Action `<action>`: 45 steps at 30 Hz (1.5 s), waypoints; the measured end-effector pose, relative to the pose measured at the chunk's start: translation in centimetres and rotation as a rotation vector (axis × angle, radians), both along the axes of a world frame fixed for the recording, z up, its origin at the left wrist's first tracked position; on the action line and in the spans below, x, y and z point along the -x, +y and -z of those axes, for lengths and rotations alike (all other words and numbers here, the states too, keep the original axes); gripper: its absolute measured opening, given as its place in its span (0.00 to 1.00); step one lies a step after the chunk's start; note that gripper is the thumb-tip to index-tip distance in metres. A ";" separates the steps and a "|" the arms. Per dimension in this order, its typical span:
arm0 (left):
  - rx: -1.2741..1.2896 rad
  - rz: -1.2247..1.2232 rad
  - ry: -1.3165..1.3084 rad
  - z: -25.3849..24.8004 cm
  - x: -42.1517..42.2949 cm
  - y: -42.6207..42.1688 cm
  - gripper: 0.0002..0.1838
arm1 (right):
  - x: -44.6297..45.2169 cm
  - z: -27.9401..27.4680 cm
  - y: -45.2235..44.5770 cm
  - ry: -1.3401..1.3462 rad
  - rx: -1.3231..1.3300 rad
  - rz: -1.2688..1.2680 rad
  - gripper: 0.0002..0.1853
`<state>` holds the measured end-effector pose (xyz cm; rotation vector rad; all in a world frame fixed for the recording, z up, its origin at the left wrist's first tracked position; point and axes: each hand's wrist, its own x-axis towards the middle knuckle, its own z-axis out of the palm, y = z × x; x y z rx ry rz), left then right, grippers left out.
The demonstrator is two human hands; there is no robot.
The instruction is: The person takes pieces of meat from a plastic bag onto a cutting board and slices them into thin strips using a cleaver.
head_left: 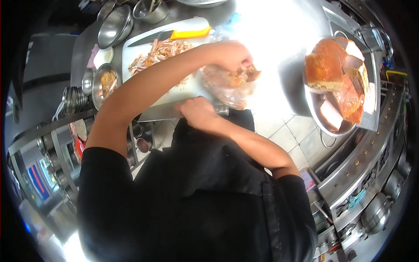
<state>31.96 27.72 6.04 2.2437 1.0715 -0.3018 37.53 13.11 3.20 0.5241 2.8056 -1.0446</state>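
On the steel worktop (279, 56) lies a white cutting board (176, 94), bearing a knife (190, 33) with a yellow handle and a pile of shredded meat (159, 51). To its left stand a metal bowl with meat in it (97, 94), a small metal bowl (88, 81) and a white dish (104, 56). A perforated colander (114, 28) and a metal pot (152, 15) holding utensils stand beyond. At the right, a large metal pan (309, 102) holds browned roast meat (325, 72). The left forearm lies over part of the board, obscuring some of the shredded pile.

Count: one board, one knife, one colander, one white dish, one large pan. The roast meat is in several chunks; overlap prevents an exact figure. The shreds are too many to count.

The clear plastic bag (233, 98), with meat inside, is at the board's right end, by the near edge of the worktop. The left hand (235, 54) is bent down over its opening, fingers at the meat there; motion blur leaves it uncertain whether they grasp it. The left elbow is bent, the forearm angled rightward. The right hand (198, 112) is at the near edge, below the board, its forearm angled leftward and fingers curled. Whether it grasps anything cannot be determined.
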 end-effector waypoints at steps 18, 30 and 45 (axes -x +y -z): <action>-0.708 -1.484 -0.232 8.1 20.4 -28.8 0.19 | 2.1 -2.3 1.1 -0.131 -0.043 0.118 0.15; -0.728 -1.230 -0.591 12.1 28.3 -30.9 0.13 | 8.5 -3.1 -7.0 0.072 -0.219 0.382 0.09; -0.889 -1.194 -0.642 12.4 29.0 -30.8 0.08 | 10.1 -3.7 -10.1 -0.260 -0.332 0.403 0.14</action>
